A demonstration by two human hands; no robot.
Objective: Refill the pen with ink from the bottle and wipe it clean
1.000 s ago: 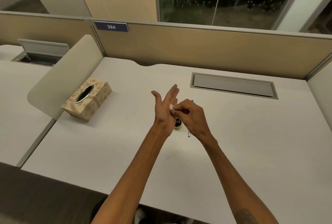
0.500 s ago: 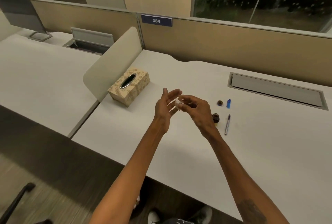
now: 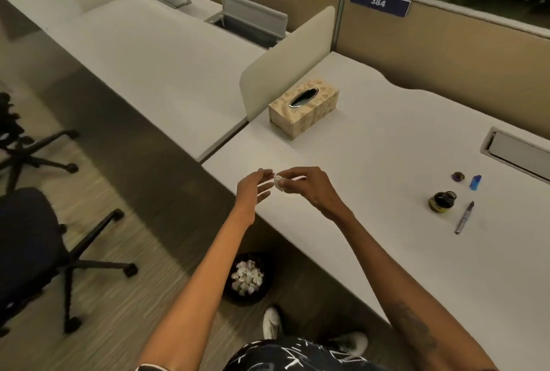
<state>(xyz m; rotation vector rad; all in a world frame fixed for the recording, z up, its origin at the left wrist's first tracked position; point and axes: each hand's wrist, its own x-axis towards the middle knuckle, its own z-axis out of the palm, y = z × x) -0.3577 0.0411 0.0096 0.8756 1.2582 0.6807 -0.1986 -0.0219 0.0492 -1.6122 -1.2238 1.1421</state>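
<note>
My right hand (image 3: 309, 189) pinches a small crumpled white tissue wad (image 3: 278, 183) near the desk's left front edge. My left hand (image 3: 255, 189) is open beside it, its fingertips close to the wad. Far to the right on the white desk (image 3: 372, 168) stands the open ink bottle (image 3: 442, 201). The pen (image 3: 464, 217) lies just right of the bottle. The bottle's dark cap (image 3: 458, 176) and a blue pen cap (image 3: 475, 182) lie behind them.
A patterned tissue box (image 3: 303, 108) sits at the desk's back left by a curved divider (image 3: 285, 64). Under the desk edge a black bin (image 3: 247, 279) holds several crumpled tissues. Office chairs (image 3: 32, 251) stand on the floor at left. A cable flap (image 3: 518, 153) is at the right.
The view swung left and down, bringing the floor, bin and chairs in. My hands moved left, away from the bottle and pen, still with the tissue wad between them.
</note>
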